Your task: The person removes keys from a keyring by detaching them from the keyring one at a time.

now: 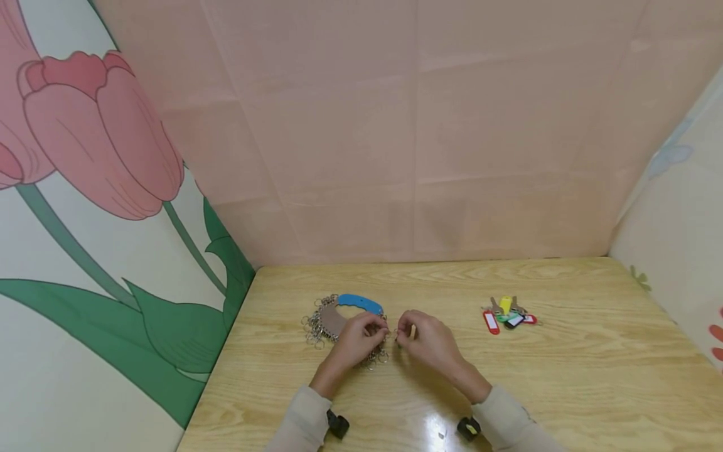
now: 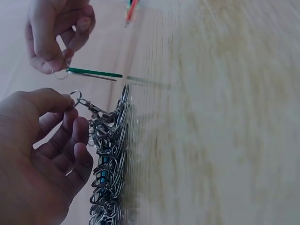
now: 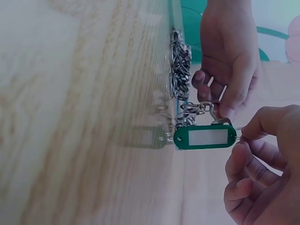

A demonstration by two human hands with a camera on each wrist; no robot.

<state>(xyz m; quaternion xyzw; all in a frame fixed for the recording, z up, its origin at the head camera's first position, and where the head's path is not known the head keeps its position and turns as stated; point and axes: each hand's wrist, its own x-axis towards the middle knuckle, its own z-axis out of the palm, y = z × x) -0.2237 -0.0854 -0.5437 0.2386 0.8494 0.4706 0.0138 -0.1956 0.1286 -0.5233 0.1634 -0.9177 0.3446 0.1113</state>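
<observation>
A large key-holder ring with a blue grip, a brown plate and many metal clasps with rings lies on the table. My left hand pinches one small metal ring, joined to a clasp at the holder's near right side. Just to the right, my right hand pinches the thin ring of a green key tag with a white label. A key hangs beside the tag, seen edge-on in the left wrist view. The two pinched rings are close together but apart.
To the right on the wooden table lies a small pile of tagged keys, with a red tag, a yellow tag and a black tag. A pink-covered wall stands behind; a tulip-painted wall is at left.
</observation>
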